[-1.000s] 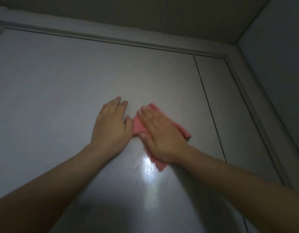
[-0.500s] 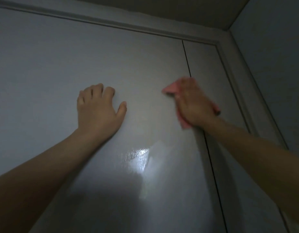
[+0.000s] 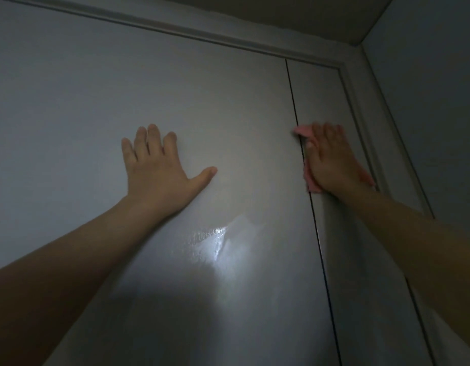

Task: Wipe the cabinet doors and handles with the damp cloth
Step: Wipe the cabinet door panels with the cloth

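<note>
While the pink cloth (image 3: 311,178) sits right of centre frame on the narrow door (image 3: 331,101), beside the seam, our right hand (image 3: 331,159) presses it flat; we should keep even pressure while our left hand (image 3: 157,170), fingers spread, braces the wide door (image 3: 123,88).

Cabinet door (image 3: 228,114) — smooth, semi-glossy grey laminate; cloth (image 3: 311,184) — soft pink fabric.

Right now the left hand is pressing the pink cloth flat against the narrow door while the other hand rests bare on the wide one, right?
Not quite: the head view shows the right hand pressing the pink cloth on the narrow door; the left hand rests bare on the wide door.
</note>
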### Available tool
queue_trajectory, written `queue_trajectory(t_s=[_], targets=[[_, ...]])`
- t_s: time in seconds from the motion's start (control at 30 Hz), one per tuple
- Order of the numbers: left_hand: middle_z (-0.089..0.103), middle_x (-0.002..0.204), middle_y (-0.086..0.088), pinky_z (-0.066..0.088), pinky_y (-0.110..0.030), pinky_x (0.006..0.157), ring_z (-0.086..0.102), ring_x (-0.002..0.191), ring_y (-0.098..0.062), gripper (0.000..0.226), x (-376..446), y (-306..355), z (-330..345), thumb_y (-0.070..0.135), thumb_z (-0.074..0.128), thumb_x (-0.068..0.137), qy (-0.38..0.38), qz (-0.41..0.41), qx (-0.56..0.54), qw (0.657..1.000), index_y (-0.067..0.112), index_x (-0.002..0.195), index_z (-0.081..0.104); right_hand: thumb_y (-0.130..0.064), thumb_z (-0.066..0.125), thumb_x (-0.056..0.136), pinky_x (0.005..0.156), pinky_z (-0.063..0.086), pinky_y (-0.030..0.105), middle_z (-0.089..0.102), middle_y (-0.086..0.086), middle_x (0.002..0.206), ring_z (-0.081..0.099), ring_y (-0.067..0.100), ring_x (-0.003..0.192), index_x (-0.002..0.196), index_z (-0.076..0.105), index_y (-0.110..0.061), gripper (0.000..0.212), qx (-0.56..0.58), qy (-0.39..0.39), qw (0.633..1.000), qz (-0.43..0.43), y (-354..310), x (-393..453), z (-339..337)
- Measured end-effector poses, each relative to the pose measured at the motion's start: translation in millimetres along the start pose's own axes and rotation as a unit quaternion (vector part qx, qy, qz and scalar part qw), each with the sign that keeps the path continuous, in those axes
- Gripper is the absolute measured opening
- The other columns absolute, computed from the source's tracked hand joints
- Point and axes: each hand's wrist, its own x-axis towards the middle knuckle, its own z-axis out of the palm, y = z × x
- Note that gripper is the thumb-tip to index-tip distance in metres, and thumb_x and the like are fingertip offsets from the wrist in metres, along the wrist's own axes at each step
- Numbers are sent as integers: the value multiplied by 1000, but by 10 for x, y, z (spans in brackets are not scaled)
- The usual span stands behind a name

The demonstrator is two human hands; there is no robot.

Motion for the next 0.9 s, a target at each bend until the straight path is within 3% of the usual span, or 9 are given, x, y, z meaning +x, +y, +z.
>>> queue_trajectory(t_s=[0.07, 0.27, 0.37, 0.5, 0.7, 0.83, 0.9], targets=[[8, 156, -18, -5, -49, 116, -1, 145, -32, 110, 1, -17, -5, 84, 16, 65, 2, 1, -3, 1000, 11, 148, 19, -49, 6, 89, 120, 0, 39, 13, 17, 158, 8, 29, 147, 152, 14, -9, 75, -7, 4, 1000, 30, -35, -42, 48], [8, 156, -18, -6, -50, 116, -2, 145, -32, 110, 3, 7, 17, 84, 19, 65, 7, -4, -15, 1000, 10, 147, 19, -54, 4, 92, 121, 1, 36, 2, 4, 157, -1, 21, 147, 152, 7, -15, 71, 8, -9, 997, -79, -53, -1095, 40], [8, 156, -19, -5, -50, 116, -1, 145, -32, 111, 5, 3, 6, 84, 18, 65, 3, -4, -15, 1000, 10, 147, 19, -55, 3, 89, 121, 2, 39, 9, 12, 159, 4, 25, 147, 152, 11, -11, 77, 4, 10, 1000, -16, 115, -612, 23], [10, 156, -18, -4, -50, 116, 1, 145, -33, 111, 14, 0, 1, 85, 18, 64, 2, -1, -11, 1000, 11, 147, 20, -45, 14, 96, 120, -1, 38, 12, 15, 159, 7, 27, 147, 151, 12, -5, 68, -2, 19, 998, 67, 90, -224, 36], [8, 156, -19, -6, -50, 116, -1, 145, -32, 111, 15, 1, 36, 85, 16, 64, 14, -1, -13, 1000, 11, 147, 19, -54, 4, 91, 121, 2, 39, 6, 8, 158, 2, 23, 148, 151, 7, -14, 72, -5, 0, 996, -87, 17, -929, 38], [6, 157, -18, -7, -50, 115, -3, 145, -32, 111, 11, 2, 49, 85, 15, 65, 11, 2, -11, 1000, 11, 148, 16, -53, 9, 94, 120, 1, 43, 13, 21, 157, 8, 32, 146, 152, 10, -6, 74, -19, 9, 998, 66, 46, -278, 20], [5, 157, -17, -8, -49, 115, -3, 145, -31, 110, 11, 4, 63, 85, 15, 66, 12, 5, -8, 1000, 12, 148, 15, -44, 14, 98, 118, 6, 49, 27, 30, 149, 23, 41, 140, 149, 21, 0, 68, -53, 47, 995, 77, -303, -99, 47]])
